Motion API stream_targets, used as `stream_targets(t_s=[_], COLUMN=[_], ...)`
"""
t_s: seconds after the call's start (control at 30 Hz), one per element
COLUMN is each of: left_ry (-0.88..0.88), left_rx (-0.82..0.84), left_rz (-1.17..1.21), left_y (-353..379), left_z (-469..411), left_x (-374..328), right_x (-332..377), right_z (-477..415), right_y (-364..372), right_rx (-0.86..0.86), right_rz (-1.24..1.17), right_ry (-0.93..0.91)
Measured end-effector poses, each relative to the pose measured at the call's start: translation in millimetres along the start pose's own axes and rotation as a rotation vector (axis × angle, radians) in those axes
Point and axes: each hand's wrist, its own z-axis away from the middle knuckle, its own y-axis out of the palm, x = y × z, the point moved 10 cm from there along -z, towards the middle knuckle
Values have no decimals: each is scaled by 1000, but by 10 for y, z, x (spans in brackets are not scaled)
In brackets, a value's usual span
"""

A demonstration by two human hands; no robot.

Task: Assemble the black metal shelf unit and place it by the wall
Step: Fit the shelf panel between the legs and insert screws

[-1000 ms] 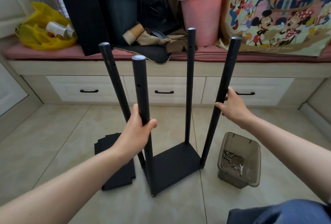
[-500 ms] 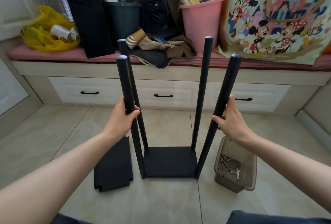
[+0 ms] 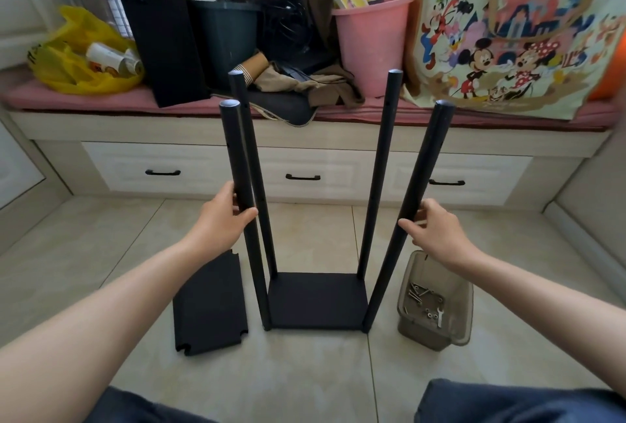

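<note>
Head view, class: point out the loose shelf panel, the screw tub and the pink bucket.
shelf panel [image 3: 210, 304], head view, middle of its flat top face.
screw tub [image 3: 426, 336], head view, its near wall.
pink bucket [image 3: 369, 50], head view, its front wall.

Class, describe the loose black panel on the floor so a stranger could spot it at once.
Start at the white drawer bench across the back, then come down to the tiled floor, where four black posts rise from a base plate. Just left of that base lies the loose black panel: flat, bearing no posts, with notched corners, unlike the translucent screw box on the right.
</note>
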Motion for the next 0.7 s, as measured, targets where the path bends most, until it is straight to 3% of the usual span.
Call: stream_targets(t_s=[0.17, 0.47, 0.7], left_ry=[-67, -236, -405], left_rx=[54, 123, 148], left_rz=[-154, -195, -208], left_y=[-274, -439, -357], left_z=[-11, 102, 308], left_x=[240, 1214, 2341], right_x=[-172, 247, 411], right_z=[88, 313, 512], right_y=[182, 1474, 2809], right_rx=[160, 562, 789], right_rz=[199, 568, 584], right_ry=[158, -52, -136])
